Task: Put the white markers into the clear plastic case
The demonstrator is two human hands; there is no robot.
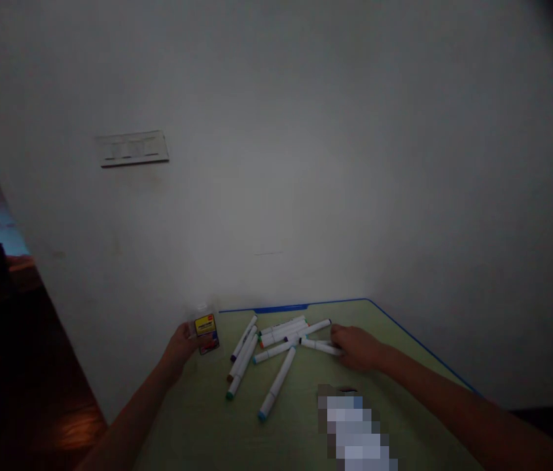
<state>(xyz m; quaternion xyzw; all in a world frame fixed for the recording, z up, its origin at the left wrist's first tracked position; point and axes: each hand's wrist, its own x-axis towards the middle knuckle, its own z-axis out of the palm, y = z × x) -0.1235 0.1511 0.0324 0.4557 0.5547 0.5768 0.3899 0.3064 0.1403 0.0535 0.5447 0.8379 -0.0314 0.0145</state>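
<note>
My left hand (180,350) is closed around a clear plastic case (206,333) with a yellow, black and red label, held at the table's left side. My right hand (357,348) has its fingers closed on a white marker (322,347) at the right of a loose group; its fingertips are partly hidden. Another white marker (315,328) lies close by its fingertips. Between my hands several white markers with coloured ends are scattered, some crossing each other. One blue-ended marker (277,384) lies nearest to me, and a green-ended marker (242,367) slants to its left.
The pale green table (197,425) has a blue edge and stands against a white wall (276,163). A switch plate (133,149) is fixed on the wall at the left. Pixelated blocks (357,432) cover something at the lower right. A dim room opens at far left.
</note>
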